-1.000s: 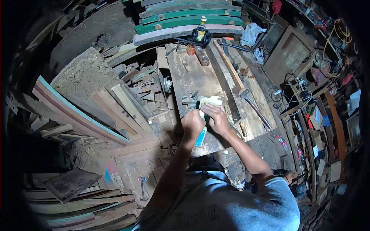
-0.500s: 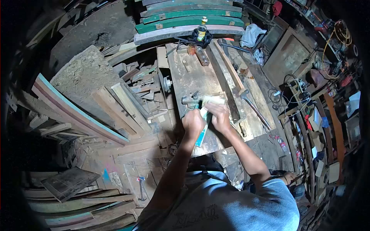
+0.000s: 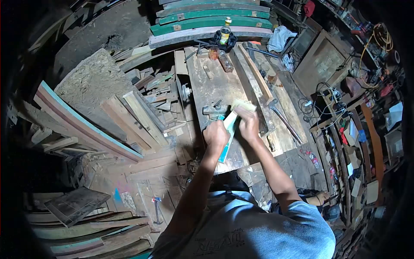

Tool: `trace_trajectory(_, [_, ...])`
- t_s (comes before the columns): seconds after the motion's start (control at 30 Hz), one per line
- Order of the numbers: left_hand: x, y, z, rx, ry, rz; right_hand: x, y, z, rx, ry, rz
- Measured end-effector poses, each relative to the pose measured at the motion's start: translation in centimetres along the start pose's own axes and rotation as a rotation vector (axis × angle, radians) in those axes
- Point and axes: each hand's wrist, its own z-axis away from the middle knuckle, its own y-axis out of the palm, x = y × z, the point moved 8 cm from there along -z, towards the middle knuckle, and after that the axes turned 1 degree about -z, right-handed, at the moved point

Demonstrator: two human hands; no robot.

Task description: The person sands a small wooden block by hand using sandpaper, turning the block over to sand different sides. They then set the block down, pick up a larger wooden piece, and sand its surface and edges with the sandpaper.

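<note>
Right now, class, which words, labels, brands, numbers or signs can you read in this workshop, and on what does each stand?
No text can be read with certainty.
Shirt: lettering across the front, too faint and distorted.
Bottle with a yellow label: print too small.
Bottle with a reddish label, lower right: too small and blurred.

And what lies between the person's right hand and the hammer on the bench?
A thick wooden beam lies between the right hand and the hammer, as the head view shows.
</note>
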Motion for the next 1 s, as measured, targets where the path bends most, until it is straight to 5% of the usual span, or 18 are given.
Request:
trace_trajectory(0.13, [-0.6, -0.3, -0.1, -0.012, 0.028, -0.05, 1.6, 0.3, 1.6, 0.25, -0.169, -0.159])
trace_trajectory(0.27, [-0.3, 0.0, -0.2, 0.019, 0.001, -0.037, -0.1, -0.4, 0.6, -0.052, -0.021, -0.023])
trace_trajectory(0.4, [-0.8, -0.1, -0.3, 0.064, -0.017, -0.053, 0.3, -0.2, 1.6, 0.231, -0.166, -0.115])
trace_trajectory(0.47, [-0.6, 0.0, -0.1, 0.062, -0.02, -0.051, -3.2, -1.5, -0.3, 0.051, 0.068, -0.14])
trace_trajectory(0.53, [0.1, 0.4, 0.1, 0.026, -0.007, -0.001, -1.5, -1.3, 0.2, -0.037, 0.004, 0.03])
trace_trajectory(0.67, [0.0, 0.9, -0.6, 0.046, -0.031, -0.031, 1.2, 0.4, 2.0, 0.255, -0.153, -0.168])
trace_trajectory(0.77, [-0.6, 0.1, 0.0, 0.013, 0.031, -0.053, -2.5, -0.7, -0.3, 0.084, 0.044, -0.099])
trace_trajectory(0.9, [-0.1, 0.1, -0.2, -0.045, 0.037, 0.005, 4.0, 0.5, 2.6, 0.165, -0.134, -0.105])
trace_trajectory(1.0, [-0.9, 0.1, 0.1, -0.026, 0.067, -0.047, -1.2, -0.9, 0.6, 0.095, -0.019, -0.078])
